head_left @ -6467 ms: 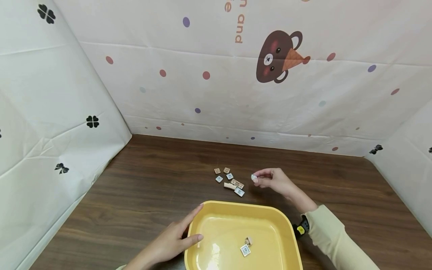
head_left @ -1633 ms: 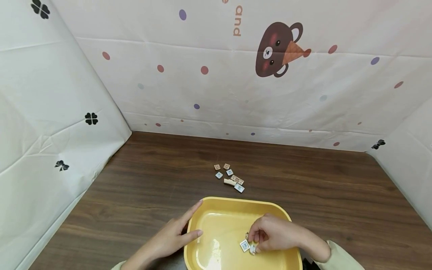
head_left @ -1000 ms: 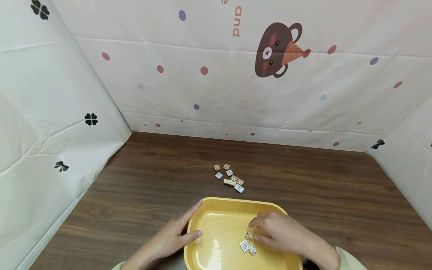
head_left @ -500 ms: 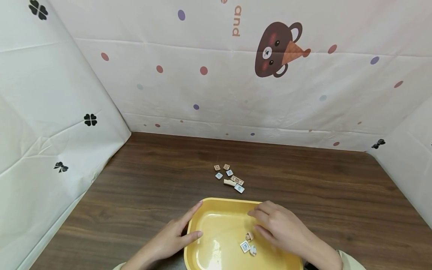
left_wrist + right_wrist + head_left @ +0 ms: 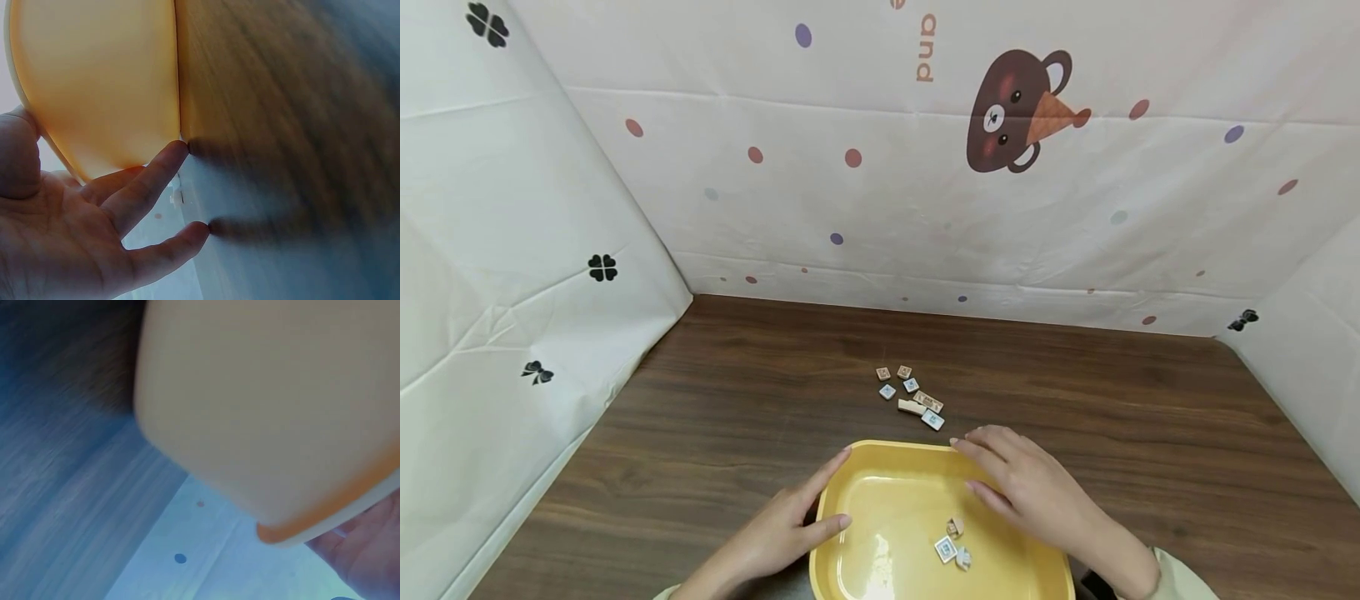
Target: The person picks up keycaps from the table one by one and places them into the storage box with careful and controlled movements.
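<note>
A yellow plastic tray (image 5: 891, 492) sits at the front of the dark wooden table. My left hand (image 5: 786, 529) grips its left side, thumb over the rim and fingers along the outer wall; in the left wrist view two fingertips reach the tabletop. Above the tray's far right part is my right hand (image 5: 1026, 492), fingers apart and holding nothing. Inside lie a white square keycap (image 5: 946, 549), a white keycap on its side (image 5: 963, 557) and a beige keycap (image 5: 954, 527). Just beyond the far rim are several loose keycaps, including a wide white keycap (image 5: 932, 419).
Behind the wide white one lie a long beige keycap (image 5: 928, 402), another beige keycap on its side (image 5: 912, 407), and small white and beige square ones (image 5: 883, 374). Printed white cloth (image 5: 850, 200) walls in the table (image 5: 737, 400) at the back and sides.
My right hand carried a white keycap from the table into the tray and let go of it there. It then rose away from the keycaps toward the far rim. My left hand stayed put.
</note>
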Demonstrator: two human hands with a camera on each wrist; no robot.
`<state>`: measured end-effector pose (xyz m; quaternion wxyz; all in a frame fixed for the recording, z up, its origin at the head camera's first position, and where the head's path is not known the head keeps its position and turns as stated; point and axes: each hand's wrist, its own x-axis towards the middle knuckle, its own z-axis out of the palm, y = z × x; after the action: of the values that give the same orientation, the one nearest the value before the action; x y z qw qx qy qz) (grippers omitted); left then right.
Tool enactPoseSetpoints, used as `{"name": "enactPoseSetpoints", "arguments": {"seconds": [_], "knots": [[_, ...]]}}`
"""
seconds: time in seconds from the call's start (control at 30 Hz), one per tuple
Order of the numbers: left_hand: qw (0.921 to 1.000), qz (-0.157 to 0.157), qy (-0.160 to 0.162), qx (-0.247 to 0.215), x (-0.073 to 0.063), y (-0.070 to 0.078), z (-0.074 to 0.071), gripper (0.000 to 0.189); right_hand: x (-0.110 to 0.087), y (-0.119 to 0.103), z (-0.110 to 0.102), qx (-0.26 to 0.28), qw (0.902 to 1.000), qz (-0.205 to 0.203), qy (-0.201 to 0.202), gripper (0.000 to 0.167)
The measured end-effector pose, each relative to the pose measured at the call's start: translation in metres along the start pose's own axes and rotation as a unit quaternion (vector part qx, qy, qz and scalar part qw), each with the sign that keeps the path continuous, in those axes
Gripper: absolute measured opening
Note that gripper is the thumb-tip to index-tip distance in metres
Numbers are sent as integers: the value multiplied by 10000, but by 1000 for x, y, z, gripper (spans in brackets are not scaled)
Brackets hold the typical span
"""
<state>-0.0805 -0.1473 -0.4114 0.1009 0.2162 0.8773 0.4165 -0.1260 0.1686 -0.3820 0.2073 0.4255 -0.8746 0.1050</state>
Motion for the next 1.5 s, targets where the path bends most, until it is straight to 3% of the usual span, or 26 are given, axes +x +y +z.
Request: {"name": "enactPoseSetpoints", "arguments": {"seconds": [0.6,1.5], "knots": [[9999,79,-24,-88,0,-1,0,67,4,18,12,58,9998,62,196,51],[9999,122,17,-15,1,-2,0,67,19,28,19,-53,9974,372,-617,56]]}}
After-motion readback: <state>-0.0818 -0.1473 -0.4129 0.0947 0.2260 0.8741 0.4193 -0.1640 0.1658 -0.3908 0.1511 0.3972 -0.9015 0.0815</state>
